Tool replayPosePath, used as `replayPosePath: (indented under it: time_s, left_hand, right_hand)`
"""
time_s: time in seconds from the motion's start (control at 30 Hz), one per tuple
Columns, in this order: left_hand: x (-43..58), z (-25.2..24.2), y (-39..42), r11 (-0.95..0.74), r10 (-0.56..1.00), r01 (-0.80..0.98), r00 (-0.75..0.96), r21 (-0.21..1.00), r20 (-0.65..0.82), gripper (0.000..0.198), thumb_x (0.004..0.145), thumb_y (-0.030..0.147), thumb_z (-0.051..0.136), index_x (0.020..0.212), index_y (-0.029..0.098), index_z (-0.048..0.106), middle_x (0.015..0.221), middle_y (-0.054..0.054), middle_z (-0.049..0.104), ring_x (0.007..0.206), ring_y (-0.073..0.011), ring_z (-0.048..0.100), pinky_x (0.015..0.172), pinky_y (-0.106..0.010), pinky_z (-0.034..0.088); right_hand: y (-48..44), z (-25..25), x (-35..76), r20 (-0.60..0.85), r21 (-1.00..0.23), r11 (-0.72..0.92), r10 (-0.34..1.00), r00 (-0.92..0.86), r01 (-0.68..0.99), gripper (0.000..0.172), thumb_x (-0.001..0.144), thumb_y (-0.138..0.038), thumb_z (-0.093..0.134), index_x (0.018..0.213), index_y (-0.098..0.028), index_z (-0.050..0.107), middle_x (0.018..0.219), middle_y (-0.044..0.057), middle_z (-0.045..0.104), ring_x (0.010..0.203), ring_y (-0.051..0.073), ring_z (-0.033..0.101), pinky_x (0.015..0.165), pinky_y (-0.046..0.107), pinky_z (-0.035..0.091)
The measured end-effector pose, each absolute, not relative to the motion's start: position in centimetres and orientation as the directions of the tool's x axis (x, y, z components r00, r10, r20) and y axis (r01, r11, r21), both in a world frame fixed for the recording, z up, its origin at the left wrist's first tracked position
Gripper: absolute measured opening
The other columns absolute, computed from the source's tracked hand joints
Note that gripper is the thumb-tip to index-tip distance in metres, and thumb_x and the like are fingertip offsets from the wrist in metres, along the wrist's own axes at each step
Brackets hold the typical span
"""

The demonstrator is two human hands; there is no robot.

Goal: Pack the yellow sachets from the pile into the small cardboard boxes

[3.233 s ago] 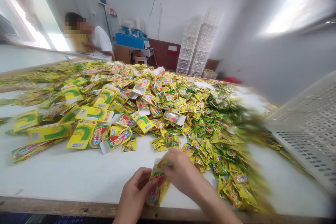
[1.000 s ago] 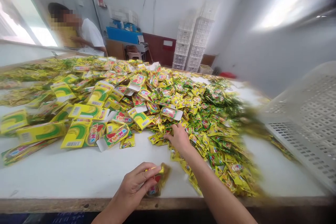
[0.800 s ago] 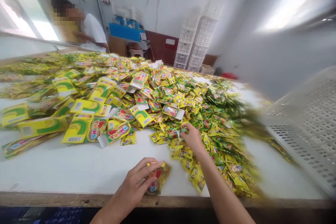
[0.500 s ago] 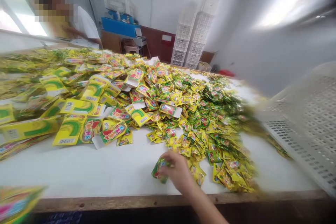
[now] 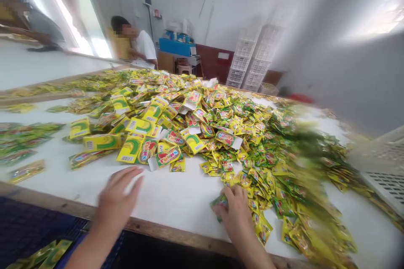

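My right hand sits near the front of the table, fingers curled down and closed over a small green-and-yellow sachet. The sachet shows on the thumb side of my hand, down on the white top. My left hand is well apart to the left, empty, palm down with the fingers spread. It is blurred, so I cannot tell whether it touches the top or hangs just over it.

Just beside my right hand, on its far and right side, begins the heap of sachets, which runs back across the table. Beyond my left hand lie flat yellow cartons, some with a green arc and a barcode, and one with red lettering nearest the bare patch between my hands. More loose packets lie at the far left.

At the right edge stands a white slotted basket. Below the wooden table edge, on my left, a blue crate holds a few yellow packets. At the back a person in a white shirt sits by a blue box, with stacked white crates against the wall.
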State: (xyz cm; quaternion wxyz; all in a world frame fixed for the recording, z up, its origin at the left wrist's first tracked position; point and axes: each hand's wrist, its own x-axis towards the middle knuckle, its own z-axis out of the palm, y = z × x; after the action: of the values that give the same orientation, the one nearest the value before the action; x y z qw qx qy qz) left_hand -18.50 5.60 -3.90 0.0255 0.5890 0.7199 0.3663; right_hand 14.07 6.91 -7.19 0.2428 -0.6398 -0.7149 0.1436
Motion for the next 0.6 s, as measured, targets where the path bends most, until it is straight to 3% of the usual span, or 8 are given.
replayPosePath:
  time_s: [0.1, 0.2, 0.23, 0.3, 0.4, 0.53, 0.6]
  left_hand:
    - [-16.0, -3.8, 11.3, 0.12, 0.924, 0.94, -0.223, 0.318, 0.311, 0.042, 0.081, 0.037, 0.063, 0.118, 0.018, 0.061, 0.13, -0.017, 0.059, 0.126, -0.0389, 0.046, 0.101, -0.054, 0.039]
    - [-14.9, -3.4, 14.4, 0.18, 0.937, 0.944, -0.251, 0.278, 0.243, 0.04, 0.071, 0.037, 0.071, 0.1, 0.011, 0.065, 0.116, -0.026, 0.062, 0.117, -0.0502, 0.047, 0.086, -0.065, 0.04]
    - [-15.1, -3.2, 14.5, 0.186, 0.943, 0.944, -0.249, 0.272, 0.22, 0.033, 0.071, 0.037, 0.07, 0.092, 0.012, 0.064, 0.106, -0.025, 0.065, 0.111, -0.0485, 0.052, 0.083, -0.063, 0.042]
    - [-16.0, -2.8, 13.2, 0.159, 0.965, 0.944, -0.21, 0.29, 0.155, 0.024, 0.075, 0.038, 0.065, 0.082, 0.015, 0.062, 0.087, -0.014, 0.069, 0.094, -0.0375, 0.061, 0.077, -0.048, 0.048]
    - [-17.5, -2.0, 9.7, 0.084, 0.99, 0.892, -0.124, 0.444, 0.062, 0.022, 0.078, 0.042, 0.064, 0.084, 0.021, 0.063, 0.083, -0.002, 0.07, 0.08, -0.0235, 0.065, 0.071, -0.031, 0.049]
    - [-16.1, -1.1, 5.9, 0.086, 0.988, 0.579, -0.155, 0.811, 0.006, 0.049, 0.067, 0.042, 0.076, 0.11, 0.024, 0.063, 0.1, -0.004, 0.072, 0.09, -0.0243, 0.067, 0.075, -0.03, 0.051]
    - [-13.5, -1.1, 5.3, 0.09, 0.99, 0.419, -0.136, 0.904, -0.035, 0.06, 0.063, 0.039, 0.08, 0.117, 0.022, 0.057, 0.093, -0.004, 0.072, 0.083, -0.023, 0.068, 0.069, -0.028, 0.051]
  right_hand:
    - [5.8, -7.0, 13.8, 0.148, -0.585, 0.157, 0.985, -0.086, 0.796, 0.028, 0.067, -0.005, 0.069, 0.088, -0.024, 0.065, 0.089, 0.007, 0.064, 0.087, 0.029, 0.058, 0.073, 0.035, 0.044]
    - [3.9, -7.2, 13.4, 0.147, -0.719, 0.232, 0.972, -0.183, 0.655, 0.039, 0.065, 0.004, 0.062, 0.091, -0.024, 0.068, 0.084, 0.003, 0.066, 0.084, 0.023, 0.061, 0.073, 0.03, 0.045]
    - [3.3, -7.2, 13.4, 0.159, -0.761, 0.264, 0.961, -0.224, 0.593, 0.04, 0.064, 0.007, 0.059, 0.088, -0.024, 0.069, 0.084, 0.002, 0.067, 0.084, 0.022, 0.061, 0.074, 0.029, 0.045]
    - [2.3, -7.3, 13.7, 0.187, -0.821, 0.308, 0.941, -0.283, 0.481, 0.042, 0.062, 0.009, 0.054, 0.08, -0.024, 0.07, 0.087, 0.001, 0.069, 0.087, 0.02, 0.063, 0.077, 0.027, 0.046]
    - [1.5, -7.3, 14.6, 0.17, -0.83, 0.311, 0.932, -0.32, 0.463, 0.047, 0.061, 0.009, 0.05, 0.082, -0.026, 0.073, 0.089, 0.0, 0.07, 0.086, 0.018, 0.065, 0.077, 0.025, 0.048]
    - [2.0, -7.8, 15.7, 0.165, -0.762, 0.357, 0.914, -0.371, 0.54, 0.059, 0.064, 0.006, 0.05, 0.107, -0.029, 0.069, 0.103, 0.002, 0.07, 0.096, 0.021, 0.065, 0.083, 0.028, 0.05]
    - [2.8, -7.6, 15.7, 0.157, -0.777, 0.345, 0.916, -0.369, 0.526, 0.044, 0.071, 0.0, 0.054, 0.103, -0.026, 0.07, 0.1, 0.004, 0.071, 0.094, 0.022, 0.065, 0.081, 0.029, 0.05]
